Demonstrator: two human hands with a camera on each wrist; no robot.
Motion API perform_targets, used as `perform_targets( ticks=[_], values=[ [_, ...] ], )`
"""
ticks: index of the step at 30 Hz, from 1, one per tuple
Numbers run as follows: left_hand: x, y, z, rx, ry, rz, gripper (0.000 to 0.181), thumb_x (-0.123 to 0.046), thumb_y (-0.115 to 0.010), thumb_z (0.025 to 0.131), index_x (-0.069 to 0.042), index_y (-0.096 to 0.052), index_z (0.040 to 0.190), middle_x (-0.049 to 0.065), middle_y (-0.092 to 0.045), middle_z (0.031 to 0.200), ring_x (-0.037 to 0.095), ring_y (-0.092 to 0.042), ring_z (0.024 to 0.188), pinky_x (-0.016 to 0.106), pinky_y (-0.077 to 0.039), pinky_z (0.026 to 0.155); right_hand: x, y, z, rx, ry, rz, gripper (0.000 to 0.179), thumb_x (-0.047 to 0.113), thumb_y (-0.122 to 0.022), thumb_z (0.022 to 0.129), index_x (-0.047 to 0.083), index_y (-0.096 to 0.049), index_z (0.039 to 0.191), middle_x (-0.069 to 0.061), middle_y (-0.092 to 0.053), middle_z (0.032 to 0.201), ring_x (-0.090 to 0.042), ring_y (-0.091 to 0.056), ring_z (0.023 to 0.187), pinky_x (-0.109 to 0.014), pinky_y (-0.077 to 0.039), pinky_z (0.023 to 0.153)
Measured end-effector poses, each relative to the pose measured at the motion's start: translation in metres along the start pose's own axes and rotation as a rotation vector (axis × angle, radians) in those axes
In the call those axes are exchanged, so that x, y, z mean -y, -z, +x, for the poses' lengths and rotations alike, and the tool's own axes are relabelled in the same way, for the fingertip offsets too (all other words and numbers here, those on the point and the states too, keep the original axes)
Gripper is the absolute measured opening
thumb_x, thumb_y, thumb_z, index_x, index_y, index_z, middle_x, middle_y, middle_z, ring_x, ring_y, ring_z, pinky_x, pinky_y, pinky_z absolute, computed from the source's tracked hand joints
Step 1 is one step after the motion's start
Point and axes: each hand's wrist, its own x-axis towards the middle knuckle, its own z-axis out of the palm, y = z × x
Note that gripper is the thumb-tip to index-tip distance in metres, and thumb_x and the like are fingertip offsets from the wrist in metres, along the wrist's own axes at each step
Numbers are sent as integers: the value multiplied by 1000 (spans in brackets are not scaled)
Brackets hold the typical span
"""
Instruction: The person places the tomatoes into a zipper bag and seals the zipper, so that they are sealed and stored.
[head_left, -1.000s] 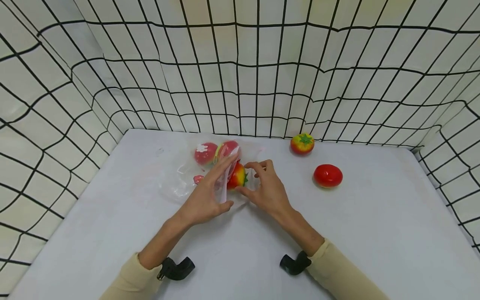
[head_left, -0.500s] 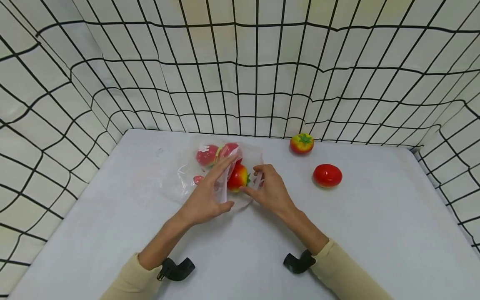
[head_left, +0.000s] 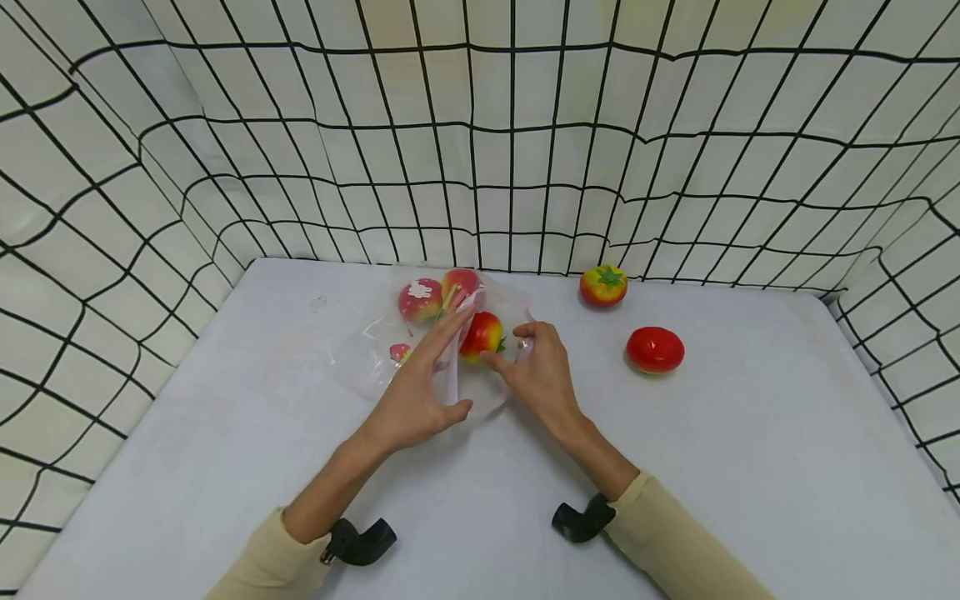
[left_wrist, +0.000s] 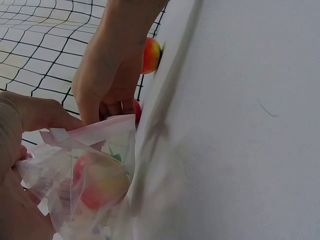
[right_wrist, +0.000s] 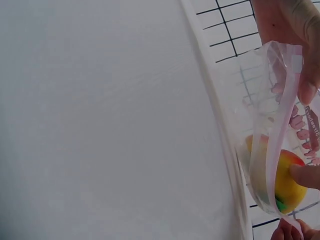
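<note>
A clear zip bag (head_left: 367,367) with a pink rim and printing lies at the table's middle back. Several red-and-yellow fruits show through it; one fruit (head_left: 480,336) with a green leafy end sits just inside the mouth. My left hand (head_left: 412,396) holds the bag's mouth from the left, index finger along the rim, thumb apart. My right hand (head_left: 543,375) pinches the opposite rim; in the right wrist view the thumb touches the yellow side of the fruit (right_wrist: 290,187). The left wrist view shows the rim (left_wrist: 100,129) stretched between both hands.
A red-and-yellow fruit with a green star-shaped top (head_left: 603,286) stands near the back net. A glossy red tomato-like fruit (head_left: 655,349) lies nearer, to the right. Black netting (head_left: 513,129) over white sheeting rises behind and along both sides of the white table (head_left: 735,467).
My right hand has moved slightly right from beside the fruit, spreading the bag's mouth wider. The fruit now lies deeper inside, and the bag's contents have shifted a little toward the back net.
</note>
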Motion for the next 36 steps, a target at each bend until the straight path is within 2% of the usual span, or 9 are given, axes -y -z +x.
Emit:
perform_targets(
  ticks=[8, 15, 18, 23, 29, 36],
  values=[
    [1, -2, 4, -7, 5, -16, 111, -6, -87, 75, -30, -28, 165, -2, -26, 174, 29, -30, 160, 59, -54, 107, -1, 2, 2, 7, 41, -27, 58, 27, -86, 85, -1, -59, 128, -17, -62, 121, -28, -59, 102, -39, -60, 90],
    [0, -3, 5, -6, -3, -12, 112, -6, -88, 73, -28, -28, 166, 2, -27, 174, 31, -28, 161, 59, -54, 106, -5, 9, 0, 71, 92, -27, 61, 28, -86, 85, 2, -57, 132, -15, -60, 123, -23, -60, 94, -31, -61, 81],
    [0, -3, 6, -6, -10, -5, 113, -7, -88, 73, -27, -27, 166, 2, -27, 174, 31, -27, 161, 58, -54, 107, -7, 11, 0, 103, 109, -30, 64, 28, -87, 85, 3, -56, 135, -15, -58, 124, -23, -63, 92, -34, -63, 83],
    [0, -3, 8, -8, -21, 5, 112, -8, -88, 73, -26, -27, 166, 3, -26, 174, 30, -26, 161, 58, -54, 106, -8, 18, 0, 136, 139, -30, 67, 28, -87, 85, 5, -54, 138, -15, -55, 128, -25, -65, 98, -41, -64, 92],
    [-2, -4, 8, -7, 10, 17, 113, -9, -89, 73, -27, -27, 166, 3, -26, 174, 31, -28, 160, 58, -53, 107, -13, 27, -3, 138, 174, -14, 67, 25, -87, 85, 5, -54, 140, -15, -55, 134, -28, -66, 108, -44, -63, 95],
    [-3, -4, 8, -1, 34, 11, 114, -9, -89, 73, -30, -26, 166, 1, -27, 173, 30, -29, 159, 58, -55, 106, -17, 43, -4, 132, 154, -18, 65, 26, -86, 86, 9, -55, 141, -15, -54, 136, -26, -67, 112, -45, -62, 97]
  ],
)
